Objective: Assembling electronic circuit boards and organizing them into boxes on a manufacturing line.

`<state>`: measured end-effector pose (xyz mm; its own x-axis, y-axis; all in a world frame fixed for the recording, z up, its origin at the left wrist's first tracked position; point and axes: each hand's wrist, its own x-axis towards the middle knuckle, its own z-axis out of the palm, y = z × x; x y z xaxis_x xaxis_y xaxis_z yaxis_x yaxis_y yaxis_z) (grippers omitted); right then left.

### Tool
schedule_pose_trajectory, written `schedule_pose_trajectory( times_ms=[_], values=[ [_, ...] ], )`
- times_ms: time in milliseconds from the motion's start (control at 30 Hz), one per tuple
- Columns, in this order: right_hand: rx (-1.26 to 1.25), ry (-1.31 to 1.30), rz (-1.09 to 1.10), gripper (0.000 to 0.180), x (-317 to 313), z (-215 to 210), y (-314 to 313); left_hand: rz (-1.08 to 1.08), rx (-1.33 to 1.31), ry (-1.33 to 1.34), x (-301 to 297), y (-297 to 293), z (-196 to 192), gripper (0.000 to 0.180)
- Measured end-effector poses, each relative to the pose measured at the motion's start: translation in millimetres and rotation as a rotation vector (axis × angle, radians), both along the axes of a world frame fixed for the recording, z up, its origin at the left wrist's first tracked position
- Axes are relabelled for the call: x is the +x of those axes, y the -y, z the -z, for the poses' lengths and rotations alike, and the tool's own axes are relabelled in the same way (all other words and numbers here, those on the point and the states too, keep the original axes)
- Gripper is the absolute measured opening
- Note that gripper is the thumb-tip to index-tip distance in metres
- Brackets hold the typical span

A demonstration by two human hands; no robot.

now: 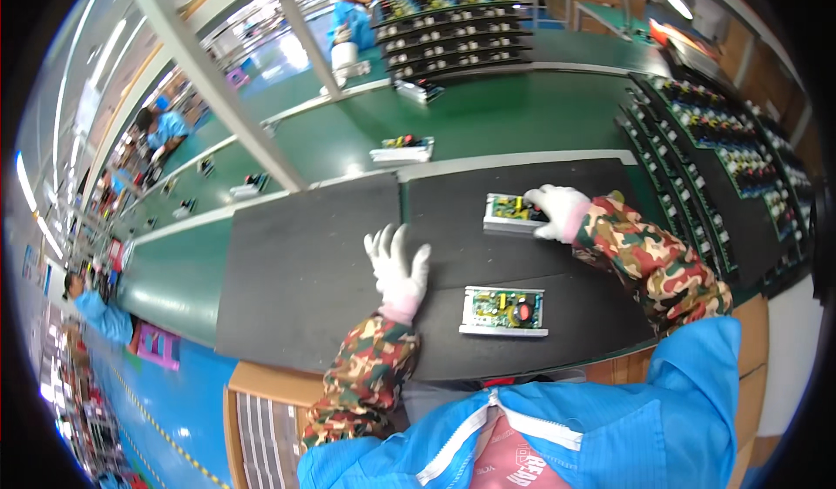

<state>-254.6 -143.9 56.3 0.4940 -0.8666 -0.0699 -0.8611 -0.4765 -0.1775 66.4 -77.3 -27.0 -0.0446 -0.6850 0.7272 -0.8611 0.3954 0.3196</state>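
My right hand, in a white glove, grips the right end of a circuit board in a silver metal tray on the black mat. Its fingertips curl over the board's edge parts. My left hand, also gloved, hovers over or rests on the mat with fingers spread and nothing in it. Closer to my body, a second circuit board in a metal tray lies flat, with yellow parts and a round dark coil with a red centre. Neither hand touches that one.
Black mats cover the near bench. Behind them runs a green conveyor carrying another board unit. Stacked racks of boards stand at the right and far back. A slanting metal post rises at the left. Co-workers sit along the line.
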Motion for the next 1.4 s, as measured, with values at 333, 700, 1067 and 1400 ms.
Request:
schedule_pose_trajectory(
  times_ms=[333, 700, 1067, 1400],
  values=[
    [-0.252, -0.045, 0.410, 0.034, -75.1, 14.3, 170.2, 0.025, 0.087, -0.004, 2.8, 5.6, 8.8, 0.041],
    [-0.416, -0.309, 0.324, 0.036, -50.5, 18.8, 161.6, 0.035, 0.109, 0.027, 6.6, 5.5, 6.4, 0.041],
    [-0.217, 0.165, 0.711, 0.067, -70.4, 41.8, 213.4, 0.070, 0.098, 0.017, -7.8, 14.5, 10.6, 0.039],
    [0.224, -0.198, -0.373, 0.079, 28.1, -39.7, -84.4, 0.085, 0.074, 0.015, -6.1, 15.7, 15.0, 0.036]
  ],
)
